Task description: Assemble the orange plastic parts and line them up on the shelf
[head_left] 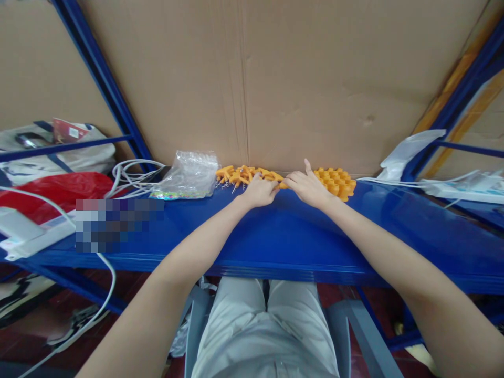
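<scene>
At the back of the blue table, my left hand (260, 191) and my right hand (309, 188) come close together with fingers bent. An orange-yellow plastic piece (282, 185) shows between them, and both hands close on it; its full shape is hidden by the fingers. Left of my left hand lies a loose pile of orange corkscrews (240, 174) with thin metal spirals pointing forward. Just beyond my right wrist, orange plastic pieces (337, 182) stand packed in a neat block. My right thumb sticks up, away from the piece.
A clear plastic bag (191, 176) lies left of the pile. White cables (136, 176), a red bag (59, 194) and a white power strip (43, 236) sit farther left. Cardboard (275, 79) rises behind the blue table (252, 236). More white cables (397, 182) run along the right.
</scene>
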`<state>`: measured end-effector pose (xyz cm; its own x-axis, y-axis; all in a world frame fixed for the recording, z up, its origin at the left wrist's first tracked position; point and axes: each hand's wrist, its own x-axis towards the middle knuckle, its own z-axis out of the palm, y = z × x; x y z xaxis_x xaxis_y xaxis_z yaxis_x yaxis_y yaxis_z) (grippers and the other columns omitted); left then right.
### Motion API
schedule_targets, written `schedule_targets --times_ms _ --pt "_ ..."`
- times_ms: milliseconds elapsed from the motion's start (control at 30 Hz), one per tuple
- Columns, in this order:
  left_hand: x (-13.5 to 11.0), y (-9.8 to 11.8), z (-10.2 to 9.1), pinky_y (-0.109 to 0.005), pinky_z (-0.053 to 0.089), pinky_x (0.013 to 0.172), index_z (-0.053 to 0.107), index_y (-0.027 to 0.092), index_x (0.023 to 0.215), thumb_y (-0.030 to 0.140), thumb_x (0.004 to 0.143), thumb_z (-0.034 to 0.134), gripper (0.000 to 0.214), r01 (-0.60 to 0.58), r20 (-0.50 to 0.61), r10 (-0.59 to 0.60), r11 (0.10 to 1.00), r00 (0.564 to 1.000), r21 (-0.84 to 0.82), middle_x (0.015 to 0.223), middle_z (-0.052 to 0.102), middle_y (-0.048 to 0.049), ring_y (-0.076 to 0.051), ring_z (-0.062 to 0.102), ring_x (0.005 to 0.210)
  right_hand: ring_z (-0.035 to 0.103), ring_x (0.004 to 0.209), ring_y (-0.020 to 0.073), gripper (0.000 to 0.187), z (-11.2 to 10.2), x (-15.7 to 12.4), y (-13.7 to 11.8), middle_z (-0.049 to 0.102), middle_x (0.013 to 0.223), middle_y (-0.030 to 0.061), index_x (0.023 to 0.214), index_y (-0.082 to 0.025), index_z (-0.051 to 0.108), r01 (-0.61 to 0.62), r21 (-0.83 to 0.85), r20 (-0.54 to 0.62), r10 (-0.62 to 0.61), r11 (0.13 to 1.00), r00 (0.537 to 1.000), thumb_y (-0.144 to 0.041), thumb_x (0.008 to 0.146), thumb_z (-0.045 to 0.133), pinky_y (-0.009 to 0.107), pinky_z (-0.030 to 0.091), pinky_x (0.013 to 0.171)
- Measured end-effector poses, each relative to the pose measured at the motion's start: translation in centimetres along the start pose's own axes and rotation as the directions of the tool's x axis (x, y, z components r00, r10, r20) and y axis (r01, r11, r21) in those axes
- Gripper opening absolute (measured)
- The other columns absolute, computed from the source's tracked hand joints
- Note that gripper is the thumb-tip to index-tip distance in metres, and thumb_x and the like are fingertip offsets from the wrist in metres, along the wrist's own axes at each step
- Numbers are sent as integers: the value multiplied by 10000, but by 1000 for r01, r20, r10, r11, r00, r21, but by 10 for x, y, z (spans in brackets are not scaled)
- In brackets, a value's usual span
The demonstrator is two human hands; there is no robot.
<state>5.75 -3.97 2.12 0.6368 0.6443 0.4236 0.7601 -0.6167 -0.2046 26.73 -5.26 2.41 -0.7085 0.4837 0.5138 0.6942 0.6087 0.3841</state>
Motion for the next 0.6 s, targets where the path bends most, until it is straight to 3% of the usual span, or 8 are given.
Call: schedule_targets --times_ms 433,600 --pt "-4 -5 -10 -445 439 922 748 175 963 332 949 477 314 -7 12 9 992 1000 -129 872 782 -95 -265 712 858 604 1071 223 373 5 -2 2 692 1112 95 1175 -197 652 51 -3 -47 -51 999 998 -105 1009 331 623 183 1233" --pt "-6 -3 -15 -437 458 901 762 165 1006 331 958 455 352 -6 28 9 995 1000 -101 892 786 -107 -276 720 871 605 1115 262 332 12 -4 1 702 1155 123 1267 -185 635 58 19 -61 -57 998 996 -224 1040 395 685 167 1217"
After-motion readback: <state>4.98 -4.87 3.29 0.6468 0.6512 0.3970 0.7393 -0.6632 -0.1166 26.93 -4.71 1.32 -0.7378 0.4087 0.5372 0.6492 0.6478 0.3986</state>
